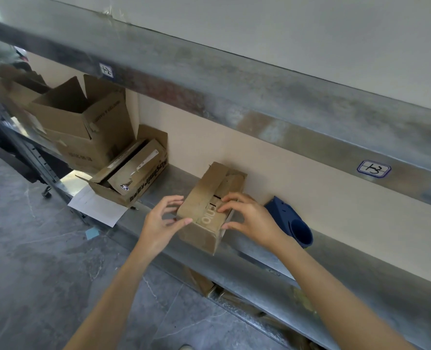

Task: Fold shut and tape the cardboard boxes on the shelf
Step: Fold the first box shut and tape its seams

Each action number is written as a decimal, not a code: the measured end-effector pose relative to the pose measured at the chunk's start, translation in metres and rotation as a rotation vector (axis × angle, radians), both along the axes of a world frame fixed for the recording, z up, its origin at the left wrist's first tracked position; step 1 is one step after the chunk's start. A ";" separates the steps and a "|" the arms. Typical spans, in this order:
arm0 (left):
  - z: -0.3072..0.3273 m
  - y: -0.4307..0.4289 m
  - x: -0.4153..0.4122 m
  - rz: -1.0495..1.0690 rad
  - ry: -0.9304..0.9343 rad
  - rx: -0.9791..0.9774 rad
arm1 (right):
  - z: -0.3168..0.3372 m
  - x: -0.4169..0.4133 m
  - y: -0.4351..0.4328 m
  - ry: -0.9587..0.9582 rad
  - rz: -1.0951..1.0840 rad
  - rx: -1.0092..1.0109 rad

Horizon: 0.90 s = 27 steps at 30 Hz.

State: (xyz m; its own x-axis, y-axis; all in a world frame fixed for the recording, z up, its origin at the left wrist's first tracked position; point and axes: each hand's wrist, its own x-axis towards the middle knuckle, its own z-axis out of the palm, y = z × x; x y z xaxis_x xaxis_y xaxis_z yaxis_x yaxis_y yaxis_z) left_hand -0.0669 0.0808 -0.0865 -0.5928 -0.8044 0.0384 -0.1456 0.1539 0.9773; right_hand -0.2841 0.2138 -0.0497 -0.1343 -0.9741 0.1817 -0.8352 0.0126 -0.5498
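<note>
A small brown cardboard box (206, 195) stands on the metal shelf (335, 263), its top flaps folded down with a strip of brown tape along the middle. My left hand (162, 221) grips the box's near left corner, thumb on the front face. My right hand (249, 215) presses fingertips onto the top flap at the right side, thumb at the right edge. A blue tape dispenser (291, 221) lies on the shelf just right of my right hand. Further left sit open boxes: a large one (83, 122) and a tipped one (133, 170).
A sheet of white paper (95, 205) hangs over the shelf's front edge at the left. The upper shelf beam (234, 97) runs overhead with labels. More cardboard (201, 281) lies on the level below. Grey floor lies at the lower left.
</note>
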 end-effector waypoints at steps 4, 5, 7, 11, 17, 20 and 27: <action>-0.003 0.011 0.004 0.113 -0.035 -0.126 | -0.005 0.011 -0.007 0.014 -0.024 -0.035; -0.002 0.014 0.004 0.115 -0.063 -0.153 | -0.006 0.015 -0.008 0.044 -0.039 -0.052; -0.001 0.020 0.002 0.097 -0.149 -0.205 | -0.008 0.024 -0.012 0.079 -0.071 -0.078; -0.001 0.020 -0.003 0.110 -0.231 -0.239 | -0.007 0.026 -0.015 0.028 -0.087 -0.080; -0.001 -0.009 0.007 -0.029 -0.160 -0.173 | -0.007 -0.014 -0.002 0.031 -0.265 0.000; 0.001 -0.023 0.008 -0.039 -0.083 -0.147 | -0.011 -0.026 0.010 -0.130 -0.216 0.112; -0.002 -0.036 -0.016 0.186 -0.105 -0.243 | -0.016 -0.022 0.026 -0.104 -0.192 0.048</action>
